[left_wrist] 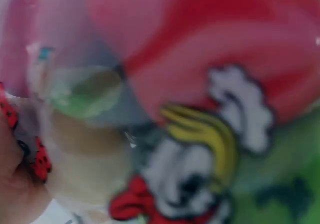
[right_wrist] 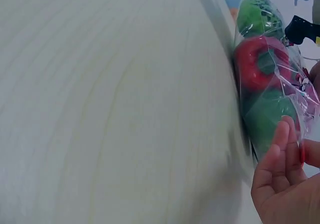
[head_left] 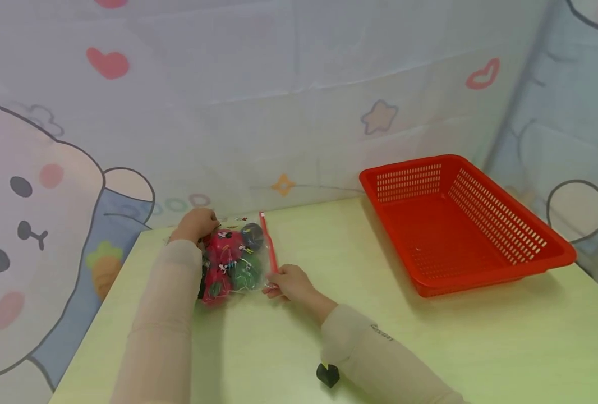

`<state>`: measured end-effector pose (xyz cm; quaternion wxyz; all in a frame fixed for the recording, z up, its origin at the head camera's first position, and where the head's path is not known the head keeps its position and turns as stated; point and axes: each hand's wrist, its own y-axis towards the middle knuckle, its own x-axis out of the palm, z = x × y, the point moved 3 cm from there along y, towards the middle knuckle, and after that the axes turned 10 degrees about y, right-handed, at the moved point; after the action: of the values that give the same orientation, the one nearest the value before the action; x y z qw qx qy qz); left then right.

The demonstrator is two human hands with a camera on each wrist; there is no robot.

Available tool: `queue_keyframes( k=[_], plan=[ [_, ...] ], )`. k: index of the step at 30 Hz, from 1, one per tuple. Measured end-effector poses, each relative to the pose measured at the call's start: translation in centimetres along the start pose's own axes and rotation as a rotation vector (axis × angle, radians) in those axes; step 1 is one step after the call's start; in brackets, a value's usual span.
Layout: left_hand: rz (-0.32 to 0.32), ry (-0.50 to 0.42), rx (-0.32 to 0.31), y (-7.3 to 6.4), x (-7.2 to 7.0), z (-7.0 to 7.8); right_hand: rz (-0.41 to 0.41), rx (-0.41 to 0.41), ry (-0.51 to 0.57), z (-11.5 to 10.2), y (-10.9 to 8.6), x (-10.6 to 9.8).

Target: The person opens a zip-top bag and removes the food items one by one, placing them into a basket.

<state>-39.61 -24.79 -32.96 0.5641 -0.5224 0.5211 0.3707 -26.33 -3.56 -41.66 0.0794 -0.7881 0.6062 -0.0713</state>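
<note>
A clear printed zip bag (head_left: pixel 228 261) with a red strip along its right edge lies near the table's back left. Rounded red, green and dark things show through its film; their kind is unclear. My left hand (head_left: pixel 194 224) grips the bag's far left edge with curled fingers, partly turned from view. At the near end of the red strip (head_left: pixel 270 247), my right hand (head_left: pixel 291 283) pinches the bag between thumb and fingers. In the right wrist view, a red ring-shaped thing (right_wrist: pixel 250 66) sits inside between green ones. Close up in the left wrist view, cartoon prints (left_wrist: pixel 185 169) cover the film.
A red plastic basket (head_left: pixel 400 241) with slotted walls stands on the right of the pale table (head_left: pixel 274 359). A small black piece (head_left: pixel 327 375) lies by the right sleeve. Behind the table hangs a cartoon-printed cloth (head_left: pixel 218 112).
</note>
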Motion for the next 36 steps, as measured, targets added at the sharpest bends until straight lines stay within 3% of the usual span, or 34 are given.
queue_keyframes(
  k=[8, 14, 21, 29, 36],
  plan=[
    [0.1, 0.009, -0.006, -0.3, 0.2, -0.6, 0.054, -0.03, 0.073, -0.5, 0.3, 0.2],
    [0.156, 0.064, 0.029, -1.6, -1.0, -0.7, 0.04, -0.054, 0.054, -1.1, -0.1, 0.1],
    [0.235, 0.1, 0.076, -4.9, -2.5, 0.3, 0.012, -0.049, 0.027, -1.1, -1.9, -0.3],
    [0.277, 0.137, 0.17, -10.1, -2.5, 2.8, -0.108, -0.016, -0.012, -0.3, -6.9, -1.3],
    [0.192, 0.113, 0.269, -12.8, -2.0, 5.2, -0.249, 0.053, 0.034, 0.9, -10.6, -2.0]
  ],
)
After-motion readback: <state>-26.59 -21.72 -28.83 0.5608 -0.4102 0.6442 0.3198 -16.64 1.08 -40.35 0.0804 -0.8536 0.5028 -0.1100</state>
